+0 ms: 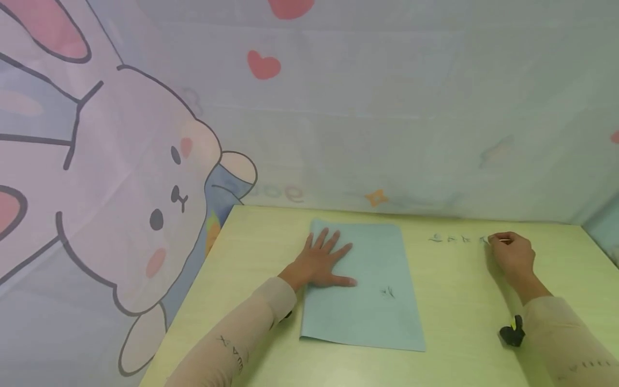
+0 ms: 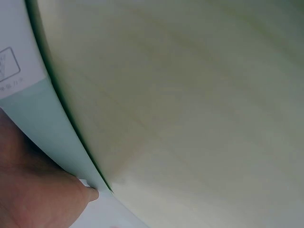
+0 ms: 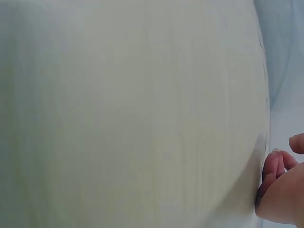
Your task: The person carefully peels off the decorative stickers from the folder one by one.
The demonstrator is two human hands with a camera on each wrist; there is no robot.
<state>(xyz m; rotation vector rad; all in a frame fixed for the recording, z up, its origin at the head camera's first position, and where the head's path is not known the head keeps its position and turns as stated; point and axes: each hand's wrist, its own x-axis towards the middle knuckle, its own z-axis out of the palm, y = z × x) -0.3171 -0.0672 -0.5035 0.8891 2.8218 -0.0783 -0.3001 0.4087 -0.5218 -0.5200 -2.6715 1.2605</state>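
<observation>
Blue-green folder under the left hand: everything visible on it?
The blue-green folder is rectangular and smooth, perhaps paper or plastic. It lies flat on the yellow table, a short side toward the person. The left hand rests on it with fingers spread, left of its middle. A small dark cluster shows right of its middle, printed or loose unclear. The left wrist view adds a whitish edge panel with a boxed mark.

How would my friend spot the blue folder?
Find the yellow table in front of the rabbit curtain. On it, a spread left hand rests on the folder. Unlike the tiny dark shapes near the right hand, it's a big, pale-blue rectangle.
</observation>
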